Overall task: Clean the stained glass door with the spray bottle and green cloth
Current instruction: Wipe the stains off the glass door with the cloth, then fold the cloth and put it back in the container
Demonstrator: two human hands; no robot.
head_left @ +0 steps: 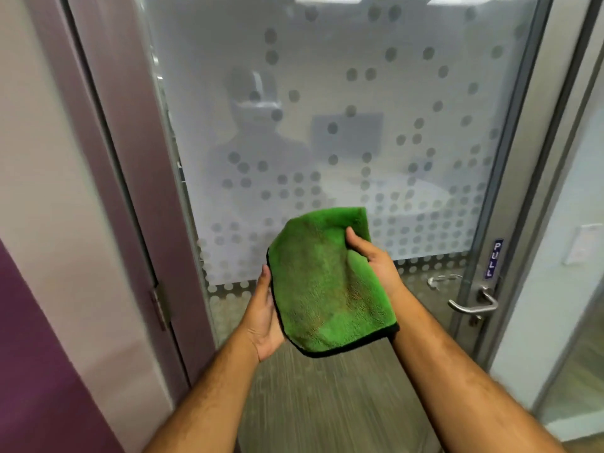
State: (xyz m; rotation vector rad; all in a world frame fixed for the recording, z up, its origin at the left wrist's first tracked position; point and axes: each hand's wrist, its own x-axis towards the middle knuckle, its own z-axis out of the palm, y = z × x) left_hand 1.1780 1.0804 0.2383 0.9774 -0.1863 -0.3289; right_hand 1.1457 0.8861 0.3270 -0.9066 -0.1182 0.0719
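A folded green cloth [327, 279] with brownish stains and a black edge is held between both hands in front of me. My left hand [266, 317] cups its lower left edge from underneath. My right hand [374, 259] grips its upper right side, thumb on top. Behind the cloth stands the frosted glass door [343, 109], patterned with grey dots, with a person's blurred reflection in it. No spray bottle is in view.
A metal lever handle [472, 305] and a small purple PULL label [493, 259] sit on the door's right frame. A hinge [160, 308] is on the left frame, beside a purple and white wall [39, 289]. Wood-look floor [327, 403] lies below.
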